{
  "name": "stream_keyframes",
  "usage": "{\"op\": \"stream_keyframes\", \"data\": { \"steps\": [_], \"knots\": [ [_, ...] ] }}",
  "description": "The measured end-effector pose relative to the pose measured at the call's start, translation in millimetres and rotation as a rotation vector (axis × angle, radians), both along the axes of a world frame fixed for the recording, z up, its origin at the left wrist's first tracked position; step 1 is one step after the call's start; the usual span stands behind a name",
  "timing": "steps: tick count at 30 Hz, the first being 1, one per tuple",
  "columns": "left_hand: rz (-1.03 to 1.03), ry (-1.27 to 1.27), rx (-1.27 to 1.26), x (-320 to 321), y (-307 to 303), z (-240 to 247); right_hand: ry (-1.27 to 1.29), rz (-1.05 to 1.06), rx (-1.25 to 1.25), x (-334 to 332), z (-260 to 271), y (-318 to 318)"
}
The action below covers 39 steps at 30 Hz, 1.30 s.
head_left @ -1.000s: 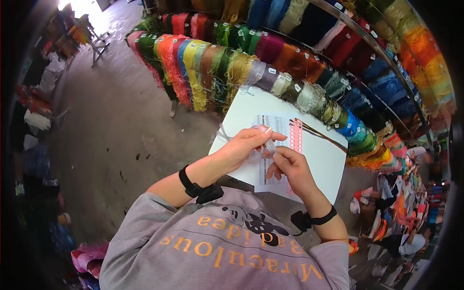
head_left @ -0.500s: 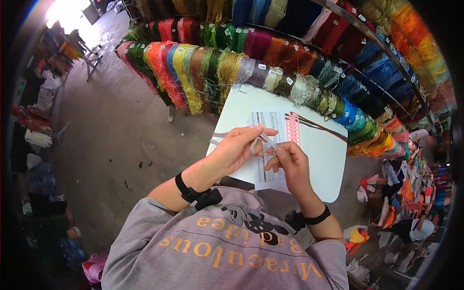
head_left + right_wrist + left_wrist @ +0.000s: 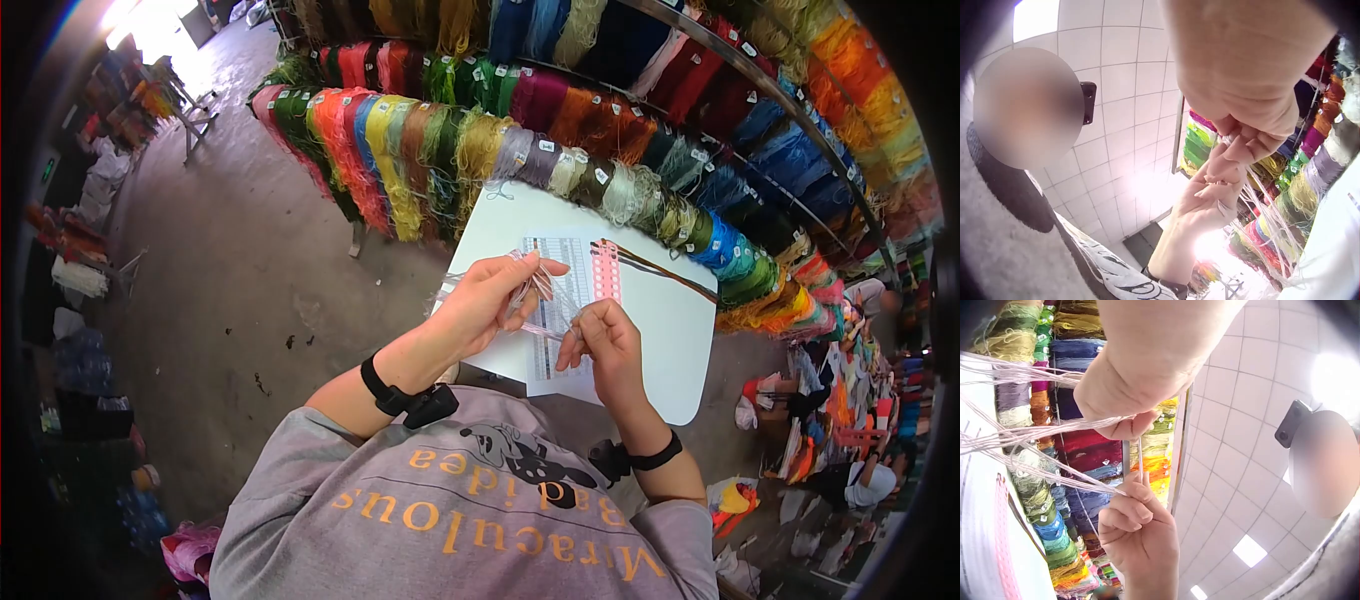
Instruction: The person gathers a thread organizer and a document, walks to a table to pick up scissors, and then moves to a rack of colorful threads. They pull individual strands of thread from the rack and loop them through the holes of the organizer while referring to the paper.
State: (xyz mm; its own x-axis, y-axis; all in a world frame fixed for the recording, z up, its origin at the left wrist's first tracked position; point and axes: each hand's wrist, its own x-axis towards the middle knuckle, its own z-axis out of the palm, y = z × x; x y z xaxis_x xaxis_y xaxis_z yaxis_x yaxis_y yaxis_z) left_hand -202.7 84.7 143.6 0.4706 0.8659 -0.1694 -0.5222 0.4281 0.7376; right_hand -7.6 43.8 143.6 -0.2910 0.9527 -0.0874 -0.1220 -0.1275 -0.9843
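Pale lilac thread (image 3: 1041,432) runs in several loose strands between my two hands, over a white tabletop (image 3: 670,370). My left hand (image 3: 485,305) grips the bundle with curled fingers, thumb on top, and more strands trail off behind its wrist. To its right, my right hand (image 3: 608,342) pinches part of the same thread between thumb and fingers. In the left wrist view a thin strand stretches taut from one hand to the other. Beneath the hands lies a printed sheet (image 3: 543,372), partly covered by them.
Beside the sheet is a pink strip with holes (image 3: 606,280), dark brown threads (image 3: 660,270) fastened to it. Labelled skeins (image 3: 540,155) in many colours hang on curved racks along the table's far side. Grey floor (image 3: 260,290) spreads to the left. Another person (image 3: 870,485) is at far right.
The hands, close together a second ago, have drawn apart, the right one moving slightly down and rightward. The thread between them has spread from a tight bunch into longer, open strands.
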Motion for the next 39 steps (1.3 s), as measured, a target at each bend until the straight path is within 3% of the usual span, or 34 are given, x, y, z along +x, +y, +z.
{"op": "stream_keyframes", "data": {
  "steps": [13,19,21,22,25,27,29,31,35,39],
  "knots": [
    [-0.056,-0.059,-0.026,2.8,3.0,3.6,-0.123,0.086,0.001,2.6,5.1,-3.8],
    [-0.072,-0.091,-0.067,3.2,5.8,3.4,0.003,0.026,-0.044,3.7,8.0,-2.1],
    [-0.122,0.067,0.058,3.0,8.7,-3.1,-0.130,0.337,-0.153,7.0,14.0,1.3],
    [-0.123,0.068,0.057,1.1,11.4,-10.8,-0.128,0.336,-0.154,8.0,12.6,1.6],
    [-0.282,-0.075,0.117,-2.8,13.8,-18.6,0.086,0.190,-0.119,9.5,7.4,7.8],
    [-0.072,-0.050,-0.061,6.3,3.6,7.4,0.366,-0.260,-0.133,10.8,7.2,19.6],
    [-0.072,-0.086,-0.092,8.8,2.2,14.1,0.349,-0.202,-0.124,13.5,2.5,21.9],
    [-0.074,-0.122,-0.123,10.7,2.1,14.4,0.141,-0.157,-0.163,-0.2,8.4,19.2],
    [-0.169,-0.103,-0.042,7.9,3.6,8.2,0.104,0.054,-0.218,-12.1,2.9,22.4],
    [-0.209,-0.087,-0.028,7.2,3.2,7.9,0.074,0.081,-0.153,-20.8,0.2,25.1]
  ]
}}
